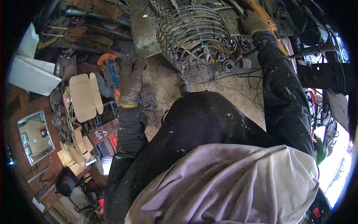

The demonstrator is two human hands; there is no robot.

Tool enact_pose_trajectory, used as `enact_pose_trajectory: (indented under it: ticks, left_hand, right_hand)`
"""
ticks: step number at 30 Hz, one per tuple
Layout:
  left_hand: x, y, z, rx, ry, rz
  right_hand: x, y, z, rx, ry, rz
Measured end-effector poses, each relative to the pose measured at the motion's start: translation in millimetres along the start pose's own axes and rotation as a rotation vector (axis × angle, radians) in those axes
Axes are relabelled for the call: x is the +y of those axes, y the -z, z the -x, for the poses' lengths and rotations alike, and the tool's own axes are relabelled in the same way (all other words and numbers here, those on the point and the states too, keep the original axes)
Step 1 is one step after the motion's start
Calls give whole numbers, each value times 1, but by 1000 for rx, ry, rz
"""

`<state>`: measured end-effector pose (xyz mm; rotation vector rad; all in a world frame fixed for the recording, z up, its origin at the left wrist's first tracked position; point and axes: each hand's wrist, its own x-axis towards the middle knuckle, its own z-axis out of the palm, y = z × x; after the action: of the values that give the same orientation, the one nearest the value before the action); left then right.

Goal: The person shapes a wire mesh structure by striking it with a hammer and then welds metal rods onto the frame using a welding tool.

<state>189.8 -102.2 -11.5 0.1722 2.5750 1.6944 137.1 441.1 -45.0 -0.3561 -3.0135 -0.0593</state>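
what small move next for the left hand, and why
Probably raise the left gloved hand to steady the metal rod coil: it seems to jut past the near edge of the tabletop, and that hand hangs to its left, apparently holding nothing, while the right gloved hand is beside the orange bar.

The person's left glove [130,87] is brown with a yellow hem [128,106], the right glove [254,23] tan; the far-right bar [261,11] is orange, the speckled trousers [207,119] black, the near cloth [227,183] pale mauve.
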Motion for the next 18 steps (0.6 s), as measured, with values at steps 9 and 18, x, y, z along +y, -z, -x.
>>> enact_pose_trajectory:
  ticks: [9,18]
  left_hand:
    - [12,-13,67,-17,132,-41]
    - [-53,-53,117,-362,-79,-506]
  right_hand:
    - [-35,65,127,431,-209,-426]
    - [-35,-101,375,-162,-423,-699]
